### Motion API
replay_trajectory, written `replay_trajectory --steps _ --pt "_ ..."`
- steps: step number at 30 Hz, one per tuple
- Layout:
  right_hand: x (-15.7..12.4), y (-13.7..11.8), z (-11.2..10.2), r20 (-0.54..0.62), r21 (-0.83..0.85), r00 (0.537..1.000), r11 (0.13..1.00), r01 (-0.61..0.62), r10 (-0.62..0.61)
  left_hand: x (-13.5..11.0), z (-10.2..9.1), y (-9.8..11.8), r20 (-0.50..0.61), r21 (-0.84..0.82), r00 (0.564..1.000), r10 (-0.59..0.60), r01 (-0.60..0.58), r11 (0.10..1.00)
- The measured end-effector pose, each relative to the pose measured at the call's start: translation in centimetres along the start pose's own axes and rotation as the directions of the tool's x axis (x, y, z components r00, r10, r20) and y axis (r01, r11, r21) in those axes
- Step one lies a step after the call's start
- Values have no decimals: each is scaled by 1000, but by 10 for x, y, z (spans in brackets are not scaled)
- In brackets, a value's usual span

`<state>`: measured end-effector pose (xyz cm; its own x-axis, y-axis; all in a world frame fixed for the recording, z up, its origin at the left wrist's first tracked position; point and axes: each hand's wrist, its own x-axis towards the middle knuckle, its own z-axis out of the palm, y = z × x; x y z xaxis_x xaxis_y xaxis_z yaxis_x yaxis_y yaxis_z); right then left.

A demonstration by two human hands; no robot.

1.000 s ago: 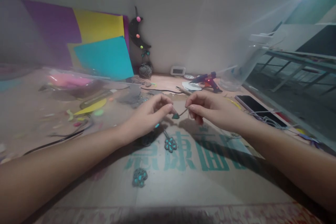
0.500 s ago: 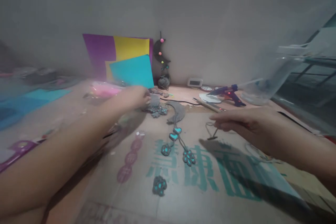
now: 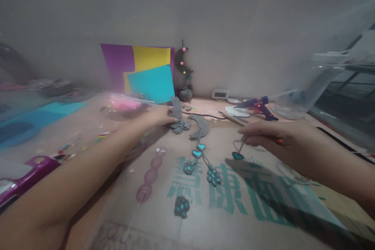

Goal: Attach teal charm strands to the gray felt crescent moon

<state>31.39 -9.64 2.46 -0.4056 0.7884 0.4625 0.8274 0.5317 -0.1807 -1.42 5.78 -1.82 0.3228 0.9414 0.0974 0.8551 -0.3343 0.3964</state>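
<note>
My left hand (image 3: 159, 116) reaches forward and pinches a small grey glitter cut-out (image 3: 176, 108), lifted just above a grey flower piece (image 3: 181, 126). My right hand (image 3: 271, 136) is closed on a thin string from which a small teal heart (image 3: 238, 156) dangles above the cardboard sheet (image 3: 258, 218). Between the hands lies a grey crescent moon (image 3: 200, 126) with strings carrying teal hearts (image 3: 198, 150) and grey-teal flowers (image 3: 214, 176). Another flower (image 3: 181, 206) lies loose nearer to me.
Purple, yellow and teal foam sheets (image 3: 148, 76) lean on the back wall beside a black moon hanging (image 3: 182, 60). A blue glue gun (image 3: 258, 106) lies at the back right, a pink item (image 3: 124, 104) and a purple tool (image 3: 26, 174) at left. A clear plastic container (image 3: 307, 90) stands right.
My hands came apart from working the string together. The left reached forward and picked up the grey cut-out; the right kept the string, and the teal heart now hangs lower from it.
</note>
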Motion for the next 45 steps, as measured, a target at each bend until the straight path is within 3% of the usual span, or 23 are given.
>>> replay_trajectory --steps 4,9,15,21,28,40,45 --pt "1 -1 -2 -5 55 1000 998 -30 30 -10 -19 14 -36 -173 999 -19 13 985" --pt "4 -6 -9 25 100 996 991 -86 84 -20 -41 33 -197 -390 980 36 -112 914" --pt "9 -8 -20 -19 122 998 991 -51 54 -28 -56 71 -229 -737 970 83 -229 636" --pt "23 -16 -38 -18 195 1000 981 6 -3 -34 -62 113 -318 -686 905 281 -424 591" --pt "30 -21 -48 -67 270 997 963 -20 40 -33 -51 139 -338 -572 879 335 -475 669" --pt "32 -28 -42 -168 200 986 979 29 6 -37 -27 137 -275 -633 908 316 -418 651" --pt "32 -29 -40 -167 210 985 975 76 -40 -39 -21 141 -194 -715 917 349 -376 589"
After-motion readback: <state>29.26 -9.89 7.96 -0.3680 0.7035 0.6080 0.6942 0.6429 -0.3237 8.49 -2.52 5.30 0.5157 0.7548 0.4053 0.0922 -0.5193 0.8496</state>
